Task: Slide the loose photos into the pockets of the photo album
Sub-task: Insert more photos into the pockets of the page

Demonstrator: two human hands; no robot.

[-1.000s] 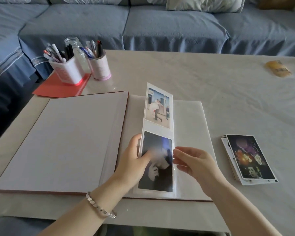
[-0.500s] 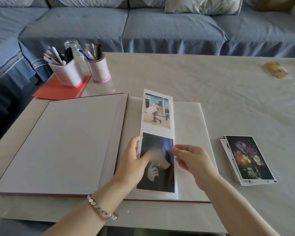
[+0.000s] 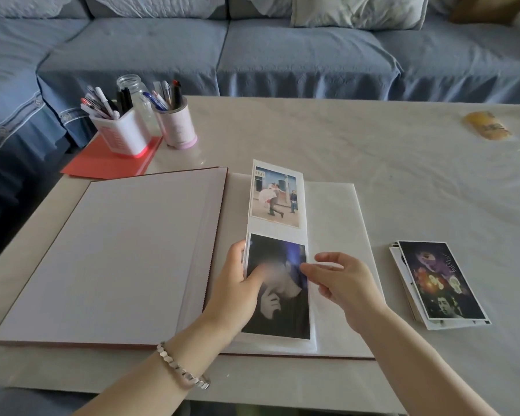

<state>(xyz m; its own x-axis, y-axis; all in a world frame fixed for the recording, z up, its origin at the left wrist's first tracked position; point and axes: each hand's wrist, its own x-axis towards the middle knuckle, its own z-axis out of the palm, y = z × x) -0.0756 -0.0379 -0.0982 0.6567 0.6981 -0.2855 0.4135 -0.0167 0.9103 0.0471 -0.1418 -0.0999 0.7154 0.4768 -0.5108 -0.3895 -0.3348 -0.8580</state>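
Left grip [image 3: 237, 283] is pinched on the left edge of the pocket page [image 3: 278, 230], thumb over the dark photo [image 3: 282, 310] in the lower pocket. Right grip [image 3: 345, 283] is spread, fingertips [image 3: 306, 268] at that photo's right edge. Loose photos [image 3: 439, 283] are stacked on the bench [image 3: 373, 145], right of the album [image 3: 117, 250].

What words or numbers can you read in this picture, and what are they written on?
No text reads clearly here.
White pen holder: red print, too blurred.
Pink pen cup: small print, too small.
Upper photo: sign over a door, blurred.
Lower photo: no writing shows.
Top loose photo: white scribble, unreadable.
Yellow packet: dark marks, blurred.
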